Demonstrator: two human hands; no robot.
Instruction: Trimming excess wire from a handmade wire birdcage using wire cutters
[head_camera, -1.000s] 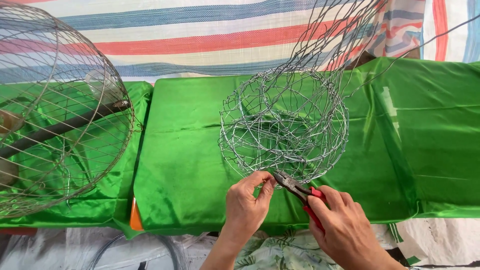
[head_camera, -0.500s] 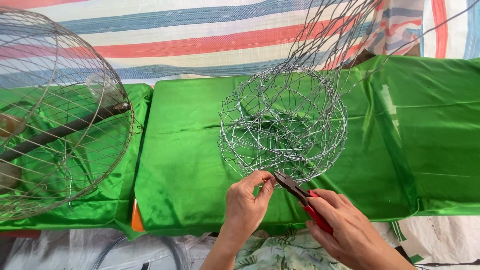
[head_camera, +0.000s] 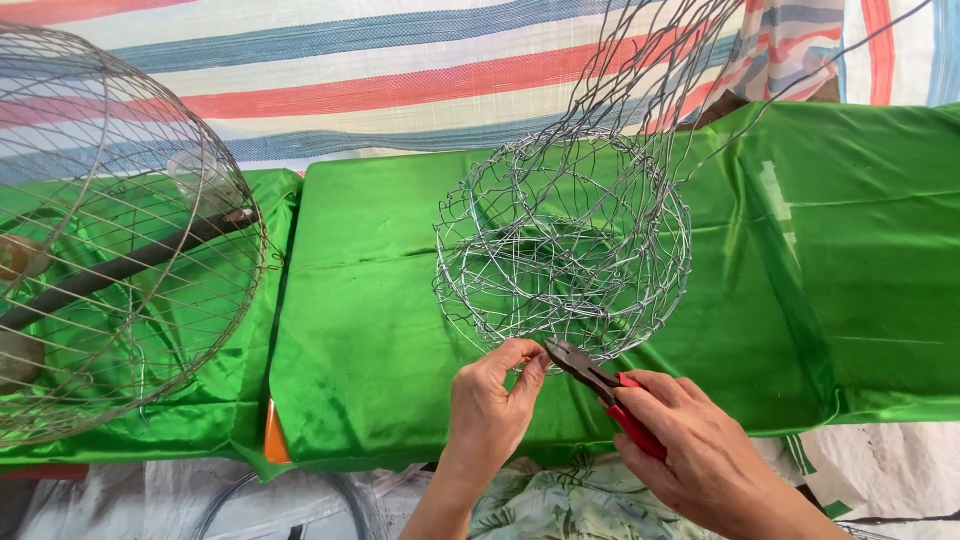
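At far left a large domed cage of straight grey wire (head_camera: 110, 240) rests on the desk covered in shiny green satin cloth (head_camera: 370, 300); a dark bar and a clear plastic cup show through its mesh. Behind the desk hangs a striped woven tarpaulin in red, blue and white (head_camera: 400, 70).

At centre, a round basket of twisted silver wire mesh (head_camera: 565, 245) sits on the green cloth, its open mouth tilted toward you. Loose mesh strands rise from its far rim toward the upper right.

Your left hand (head_camera: 490, 410) is at the basket's near rim. Its grip is closed to a pinch, thumb and forefinger meeting on the rim wire; what exactly sits between them is too fine to tell.

Just beside it, your right hand (head_camera: 700, 455) is wrapped firmly round the handles of red-handled steel pliers (head_camera: 600, 385). The pliers' nose points up and left, meeting the basket's rim next to your left fingertips.
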